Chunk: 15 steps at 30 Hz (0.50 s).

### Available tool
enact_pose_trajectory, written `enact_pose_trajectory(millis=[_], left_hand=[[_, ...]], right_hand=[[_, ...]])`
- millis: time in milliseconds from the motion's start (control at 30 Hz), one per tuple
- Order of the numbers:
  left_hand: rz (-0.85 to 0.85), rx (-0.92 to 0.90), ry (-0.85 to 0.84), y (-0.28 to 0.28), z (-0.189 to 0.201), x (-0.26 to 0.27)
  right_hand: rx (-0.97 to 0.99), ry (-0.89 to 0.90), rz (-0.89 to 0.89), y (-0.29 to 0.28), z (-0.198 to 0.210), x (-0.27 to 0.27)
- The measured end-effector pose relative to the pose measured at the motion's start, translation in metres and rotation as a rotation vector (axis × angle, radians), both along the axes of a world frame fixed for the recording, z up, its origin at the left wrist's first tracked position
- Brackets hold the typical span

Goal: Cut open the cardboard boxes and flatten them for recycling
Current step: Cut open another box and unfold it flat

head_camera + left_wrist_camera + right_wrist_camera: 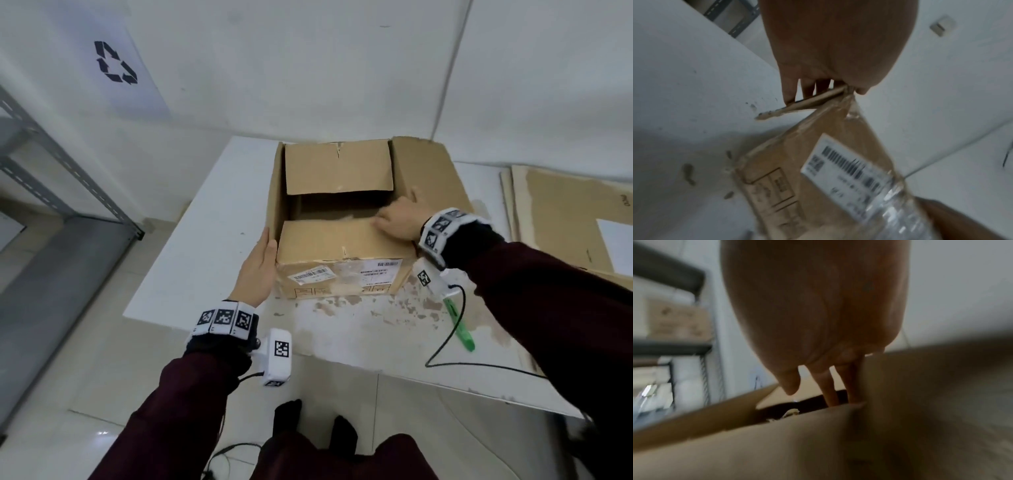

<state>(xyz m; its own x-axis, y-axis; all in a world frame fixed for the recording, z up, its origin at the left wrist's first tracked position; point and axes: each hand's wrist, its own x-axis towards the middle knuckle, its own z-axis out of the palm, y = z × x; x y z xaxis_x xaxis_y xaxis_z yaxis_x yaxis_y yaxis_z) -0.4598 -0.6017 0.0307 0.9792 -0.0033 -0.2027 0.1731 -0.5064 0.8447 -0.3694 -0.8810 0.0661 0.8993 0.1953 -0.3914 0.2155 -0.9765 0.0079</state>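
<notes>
Left hand (257, 270) flat, fingers straight, pressed against cardboard box (342, 246) left wall. Right hand (399, 217) fingers bent over near flap edge. Box on white table (191, 260), flaps open.

Maroon sleeves (548, 291), white marker-tagged wristbands (224, 320), black cables (455, 346).

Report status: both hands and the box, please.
Left hand flat on brown cardboard box left wall. Right hand at near flap. Green cutter lying beside box.
</notes>
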Motion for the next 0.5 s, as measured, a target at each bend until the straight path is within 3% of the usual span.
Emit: enact_pose_trajectory(millis=[67,167,300,400,500], left_hand=[[0.015,-0.063,0.028,0.005,0.003,0.006],[0.049,-0.037,0.081,0.016,0.007,0.016],[0.017,-0.008,0.067,0.017,0.012,0.013],[-0.024,0.055,0.038,0.014,0.016,0.007],[-0.041,0.158,0.029,0.013,0.024,0.006]], right_hand=[[0.368,-0.13,-0.135,-0.003,0.015,-0.002],[0.673,-0.373,-0.166,-0.016,0.054,-0.031],[0.898,-0.16,-0.078,-0.023,0.087,-0.101],[0.912,0.003,-0.042,-0.028,0.074,-0.139],[0.927,0.026,-0.05,-0.03,0.05,-0.157]])
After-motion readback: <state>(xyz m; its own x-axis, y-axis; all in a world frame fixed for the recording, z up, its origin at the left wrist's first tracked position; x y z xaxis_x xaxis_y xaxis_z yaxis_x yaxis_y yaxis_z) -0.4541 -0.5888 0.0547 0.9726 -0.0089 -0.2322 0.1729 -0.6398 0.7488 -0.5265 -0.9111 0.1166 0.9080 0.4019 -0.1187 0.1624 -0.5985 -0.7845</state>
